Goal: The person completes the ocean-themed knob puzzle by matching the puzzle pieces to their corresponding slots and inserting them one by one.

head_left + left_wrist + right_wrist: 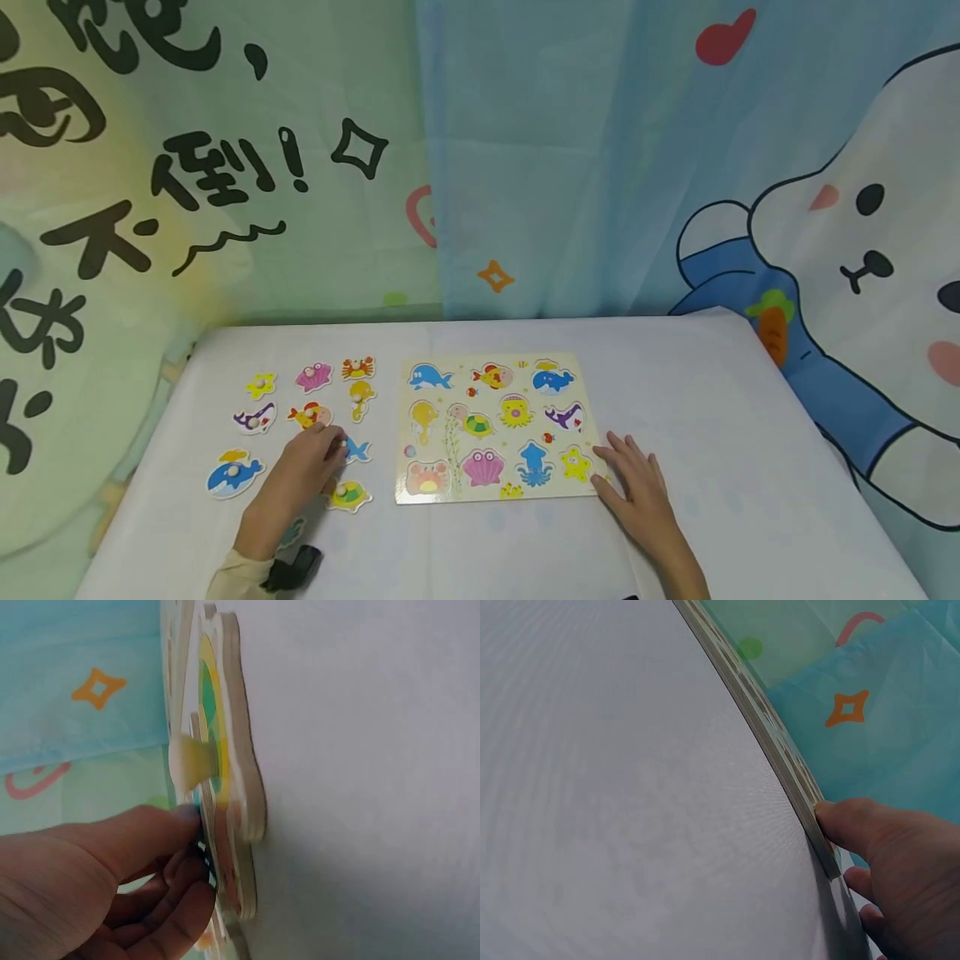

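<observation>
My left hand (296, 471) is bent over the loose puzzle pieces, thumb and fingers pinching a blue dolphin piece (358, 451); its tail shows beyond the fingertips while the hand hides the rest. Just nearer lies a green and yellow turtle piece (349, 496), whose round knob (191, 763) stands up close to the thumb in the left wrist view. The goldfish piece (309, 413) sits right behind the fingers. At the right edge of the sea-animal puzzle board (480, 500), my right hand (637, 492) rests with fingers spread, its thumb against the board's side in the right wrist view.
Other knobbed pieces lie left of the board: a starfish (261, 385), clam (313, 377), crab (358, 367), seahorse (362, 398), purple dolphin (255, 418) and blue whale (235, 475). A teal piece (292, 532) is partly under the left wrist. A printed curtain (540, 167) hangs behind the white table.
</observation>
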`<state>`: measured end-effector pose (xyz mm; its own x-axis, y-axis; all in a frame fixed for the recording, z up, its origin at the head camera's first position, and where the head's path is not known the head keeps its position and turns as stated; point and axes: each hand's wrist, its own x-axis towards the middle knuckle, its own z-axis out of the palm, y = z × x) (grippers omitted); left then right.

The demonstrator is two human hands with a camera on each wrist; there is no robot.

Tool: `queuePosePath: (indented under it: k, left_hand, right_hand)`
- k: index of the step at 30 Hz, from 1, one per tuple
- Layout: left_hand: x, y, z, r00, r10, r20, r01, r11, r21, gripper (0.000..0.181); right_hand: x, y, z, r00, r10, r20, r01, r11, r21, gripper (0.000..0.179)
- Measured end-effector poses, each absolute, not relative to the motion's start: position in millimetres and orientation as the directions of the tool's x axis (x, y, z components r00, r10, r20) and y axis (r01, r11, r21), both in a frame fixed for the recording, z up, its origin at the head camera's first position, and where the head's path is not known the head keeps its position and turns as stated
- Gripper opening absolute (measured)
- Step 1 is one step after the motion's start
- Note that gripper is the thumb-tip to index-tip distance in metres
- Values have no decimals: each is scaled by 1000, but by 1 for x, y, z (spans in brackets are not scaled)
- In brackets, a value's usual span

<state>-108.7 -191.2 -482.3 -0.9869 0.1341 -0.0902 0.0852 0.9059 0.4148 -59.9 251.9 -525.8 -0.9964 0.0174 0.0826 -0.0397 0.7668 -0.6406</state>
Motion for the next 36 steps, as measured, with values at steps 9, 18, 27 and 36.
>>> queuePosePath:
  k: [9, 18, 27, 36]
  left_hand:
    - [-112, -184, -481, -991, 130, -32, 108, 917, 384, 22]
    - [-140, -167, -469, -972, 230, 41, 227, 884, 409, 17]
    - [-191, -128, -473, -914, 404, 19, 377, 833, 405, 9]
    - [-224, -99, -479, -907, 414, -73, 354, 846, 398, 12]
  right_hand:
    - [-58, 251, -525, -996, 26, 80, -32, 766, -642, 40]
    - [-58, 252, -527, -996, 25, 88, -37, 769, -638, 40]
    - [-60, 252, -525, -996, 27, 91, -37, 775, -631, 39]
    - [-59, 252, -525, -996, 28, 81, -29, 780, -626, 39]
